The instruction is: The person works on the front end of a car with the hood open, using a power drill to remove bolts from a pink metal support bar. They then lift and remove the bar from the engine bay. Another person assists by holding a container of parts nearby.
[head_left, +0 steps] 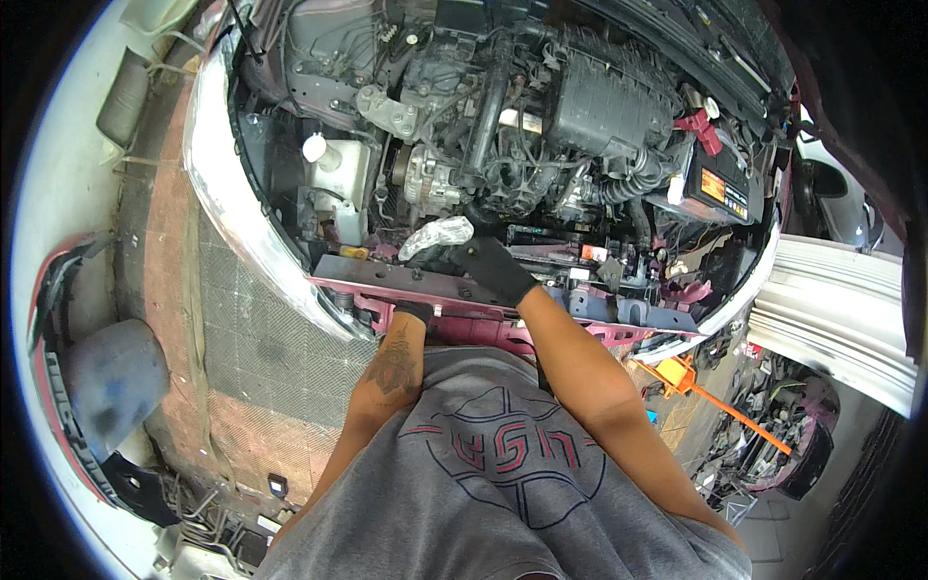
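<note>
Both my hands wear dark gloves at the front of an open car engine bay. My right hand [498, 272] reaches over the front crossmember [401, 277], beside the right end of a silver, foil-like wrapped piece [437, 235]. Its fingers merge with the dark parts, so its grip is unclear. Lower and further left, my left hand [414, 310] goes in under the crossmember, by the pink-red body panel [483, 332]. Only the glove's cuff and back show there; the fingers are hidden. Behind the wrapped piece sits the alternator [430, 181].
A white fluid reservoir [338, 169] stands at the left of the bay, a battery [720, 184] at the right. The black engine cover [609, 101] lies behind. An orange jack handle [739, 420] is on the floor at right; a removed bumper [58, 387] stands at left.
</note>
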`<action>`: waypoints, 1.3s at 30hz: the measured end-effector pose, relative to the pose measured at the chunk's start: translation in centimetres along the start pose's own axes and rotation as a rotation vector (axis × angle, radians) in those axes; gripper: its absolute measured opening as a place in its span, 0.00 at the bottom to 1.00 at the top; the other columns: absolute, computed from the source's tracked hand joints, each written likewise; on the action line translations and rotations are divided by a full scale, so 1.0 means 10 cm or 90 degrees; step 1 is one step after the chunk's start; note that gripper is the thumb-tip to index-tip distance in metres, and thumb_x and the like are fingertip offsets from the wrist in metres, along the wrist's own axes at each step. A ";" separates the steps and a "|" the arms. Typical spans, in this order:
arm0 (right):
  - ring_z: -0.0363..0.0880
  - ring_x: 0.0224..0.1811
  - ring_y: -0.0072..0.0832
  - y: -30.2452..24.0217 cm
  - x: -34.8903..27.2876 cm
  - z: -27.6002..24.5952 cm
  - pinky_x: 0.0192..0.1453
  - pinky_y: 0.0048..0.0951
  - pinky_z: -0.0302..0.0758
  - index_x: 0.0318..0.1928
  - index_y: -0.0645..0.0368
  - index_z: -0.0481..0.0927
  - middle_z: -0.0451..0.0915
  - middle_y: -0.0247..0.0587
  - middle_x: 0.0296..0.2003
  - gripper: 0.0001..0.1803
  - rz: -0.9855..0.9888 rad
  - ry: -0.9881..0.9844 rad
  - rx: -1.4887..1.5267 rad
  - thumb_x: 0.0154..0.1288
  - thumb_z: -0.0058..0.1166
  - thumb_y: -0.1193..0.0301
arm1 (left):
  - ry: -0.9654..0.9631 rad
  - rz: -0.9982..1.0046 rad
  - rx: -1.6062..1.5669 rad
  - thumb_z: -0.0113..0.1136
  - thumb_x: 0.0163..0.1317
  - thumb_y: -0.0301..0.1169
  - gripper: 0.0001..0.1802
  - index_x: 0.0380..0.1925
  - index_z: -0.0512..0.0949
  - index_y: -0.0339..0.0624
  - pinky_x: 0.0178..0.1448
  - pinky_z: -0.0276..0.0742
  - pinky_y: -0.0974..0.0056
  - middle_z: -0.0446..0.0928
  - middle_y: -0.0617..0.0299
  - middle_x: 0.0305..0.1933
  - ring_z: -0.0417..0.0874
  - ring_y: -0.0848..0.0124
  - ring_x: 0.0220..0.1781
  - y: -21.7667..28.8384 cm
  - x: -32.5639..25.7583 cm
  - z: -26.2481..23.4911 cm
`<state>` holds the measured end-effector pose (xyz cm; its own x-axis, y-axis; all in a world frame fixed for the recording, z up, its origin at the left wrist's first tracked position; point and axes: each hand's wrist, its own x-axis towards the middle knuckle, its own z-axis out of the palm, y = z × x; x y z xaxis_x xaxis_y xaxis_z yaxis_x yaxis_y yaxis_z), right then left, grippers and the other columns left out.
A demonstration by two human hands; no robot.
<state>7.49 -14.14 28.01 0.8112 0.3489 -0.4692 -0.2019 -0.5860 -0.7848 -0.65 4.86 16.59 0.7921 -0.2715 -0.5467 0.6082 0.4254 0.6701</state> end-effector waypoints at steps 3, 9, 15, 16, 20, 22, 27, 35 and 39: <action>0.76 0.32 0.25 0.06 -0.06 -0.05 0.39 0.34 0.74 0.39 0.66 0.83 0.80 0.44 0.27 0.18 -0.241 0.048 -0.113 0.69 0.57 0.60 | 0.016 -0.034 -0.118 0.52 0.74 0.42 0.27 0.69 0.66 0.44 0.66 0.71 0.60 0.74 0.55 0.65 0.76 0.63 0.60 -0.36 0.32 -0.25; 0.72 0.31 0.18 -0.15 -0.19 -0.18 0.37 0.30 0.72 0.40 0.64 0.83 0.78 0.33 0.26 0.16 -0.037 0.108 0.075 0.75 0.52 0.62 | 0.005 -0.117 0.120 0.50 0.75 0.42 0.26 0.68 0.68 0.44 0.64 0.75 0.59 0.76 0.55 0.63 0.80 0.62 0.57 -0.30 -0.51 -0.66; 0.70 0.32 0.15 -0.03 -0.44 -0.53 0.38 0.26 0.73 0.45 0.62 0.84 0.79 0.28 0.28 0.15 -0.040 0.082 0.269 0.74 0.55 0.62 | -0.173 0.031 0.449 0.54 0.72 0.34 0.15 0.49 0.81 0.34 0.56 0.78 0.62 0.83 0.52 0.49 0.84 0.66 0.50 1.43 -1.52 0.62; 0.74 0.33 0.15 -0.16 -0.52 -0.66 0.40 0.24 0.74 0.45 0.63 0.84 0.82 0.28 0.32 0.15 -0.024 0.039 0.261 0.73 0.56 0.62 | -0.090 0.070 0.362 0.60 0.68 0.31 0.15 0.50 0.81 0.34 0.57 0.78 0.57 0.83 0.49 0.50 0.84 0.60 0.52 1.47 -1.48 0.75; 0.75 0.35 0.15 -0.17 -0.76 -0.95 0.41 0.24 0.75 0.46 0.64 0.83 0.83 0.32 0.33 0.13 0.065 -0.075 0.119 0.71 0.58 0.66 | -0.048 0.615 0.714 0.63 0.64 0.33 0.19 0.51 0.79 0.34 0.54 0.79 0.53 0.83 0.47 0.44 0.84 0.51 0.46 1.95 -0.94 1.35; 0.78 0.39 0.18 -0.27 -0.91 -0.97 0.45 0.26 0.77 0.51 0.62 0.82 0.85 0.35 0.38 0.16 -0.001 -0.077 0.128 0.69 0.60 0.66 | -0.130 0.734 0.694 0.63 0.63 0.35 0.20 0.52 0.79 0.35 0.50 0.79 0.51 0.83 0.46 0.40 0.84 0.47 0.41 1.88 -0.66 1.53; 0.81 0.39 0.22 -0.36 -1.02 -1.05 0.48 0.30 0.79 0.50 0.58 0.83 0.86 0.41 0.38 0.14 0.023 -0.078 0.067 0.63 0.62 0.72 | -0.318 0.414 0.680 0.63 0.63 0.38 0.18 0.49 0.81 0.40 0.45 0.77 0.51 0.82 0.43 0.37 0.83 0.47 0.38 1.77 -0.47 1.59; 0.84 0.38 0.39 -0.20 -1.07 -1.06 0.45 0.36 0.79 0.41 0.59 0.83 0.84 0.50 0.35 0.19 -0.010 0.050 -0.133 0.62 0.65 0.56 | -0.248 0.336 0.625 0.69 0.58 0.37 0.17 0.43 0.84 0.38 0.44 0.78 0.58 0.83 0.48 0.36 0.84 0.56 0.37 1.78 -0.56 1.42; 0.85 0.47 0.45 0.05 -1.05 -1.09 0.50 0.41 0.79 0.48 0.58 0.81 0.85 0.52 0.44 0.26 0.027 0.092 -0.182 0.64 0.60 0.48 | -0.261 0.273 0.595 0.68 0.59 0.34 0.17 0.47 0.84 0.38 0.49 0.78 0.60 0.84 0.48 0.42 0.84 0.60 0.42 1.70 -0.55 1.39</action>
<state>4.85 -26.08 36.96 0.8791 0.2241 -0.4206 -0.0917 -0.7864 -0.6108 6.06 1.55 37.96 0.7980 -0.5964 -0.0860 -0.0594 -0.2199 0.9737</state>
